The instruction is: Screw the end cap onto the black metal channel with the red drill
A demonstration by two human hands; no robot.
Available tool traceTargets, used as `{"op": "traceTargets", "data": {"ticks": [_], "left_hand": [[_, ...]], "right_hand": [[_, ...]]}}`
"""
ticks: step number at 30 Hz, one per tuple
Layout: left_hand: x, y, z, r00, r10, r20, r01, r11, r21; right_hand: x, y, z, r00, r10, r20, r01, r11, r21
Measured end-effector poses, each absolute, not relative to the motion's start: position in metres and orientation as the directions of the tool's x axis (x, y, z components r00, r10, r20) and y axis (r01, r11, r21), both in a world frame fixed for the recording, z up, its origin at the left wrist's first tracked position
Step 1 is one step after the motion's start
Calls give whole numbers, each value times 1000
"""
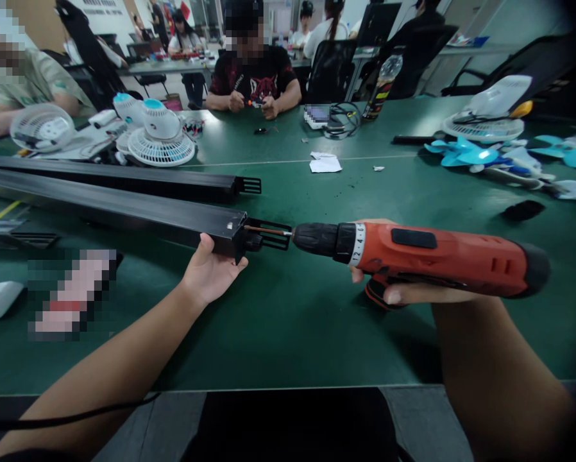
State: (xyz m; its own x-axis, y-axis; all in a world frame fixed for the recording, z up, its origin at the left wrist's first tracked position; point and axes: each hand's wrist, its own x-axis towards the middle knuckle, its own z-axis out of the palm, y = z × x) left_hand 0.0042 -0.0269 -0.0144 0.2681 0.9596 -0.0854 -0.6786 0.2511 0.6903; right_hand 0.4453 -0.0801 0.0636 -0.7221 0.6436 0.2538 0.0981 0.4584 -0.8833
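My left hand (pixel 215 273) grips the near end of a long black rectangular bar (pixel 172 218), its thumb on the front side and its fingers underneath. A slotted black bracket (pixel 276 235) and a small dark knob (pixel 253 242) stick out of that end. In my right hand (pixel 413 294) is a red and black cordless drill (pixel 442 256), lying level and pointing left. A long thin bit (pixel 266 231) runs from its chuck to the bar's end face. Whether the tip sits in a screw is too small to tell.
Behind lies a second black bar (pixel 196 183). White fan parts (pixel 160 144) stand at the back left, blue fan blades (pixel 461 153) at the right. A blurred phone-like object (pixel 76 292) lies left. Across the green table (pixel 307 333) a person (pixel 254 70) handles small parts; a bottle (pixel 384 86) stands nearby.
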Motion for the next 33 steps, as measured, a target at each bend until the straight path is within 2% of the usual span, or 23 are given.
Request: {"op": "traceTargets", "data": {"ticks": [9,16,23,33], "left_hand": [[5,-28,-11,287,956,-69,-675,252,693],[4,-27,-12,304,950,-67,-672,264,692],[3,-28,-12,308,949,-62,-671,263,693],[5,-26,-11,295,954,-59,-660,248,709]], "right_hand": [[439,-87,73,-684,699,208,87,362,-928],[449,-81,67,-730,653,202,149,441,-885],[443,-85,67,-718,650,248,85,436,-896],[449,-82,68,-736,624,263,116,499,-859]]}}
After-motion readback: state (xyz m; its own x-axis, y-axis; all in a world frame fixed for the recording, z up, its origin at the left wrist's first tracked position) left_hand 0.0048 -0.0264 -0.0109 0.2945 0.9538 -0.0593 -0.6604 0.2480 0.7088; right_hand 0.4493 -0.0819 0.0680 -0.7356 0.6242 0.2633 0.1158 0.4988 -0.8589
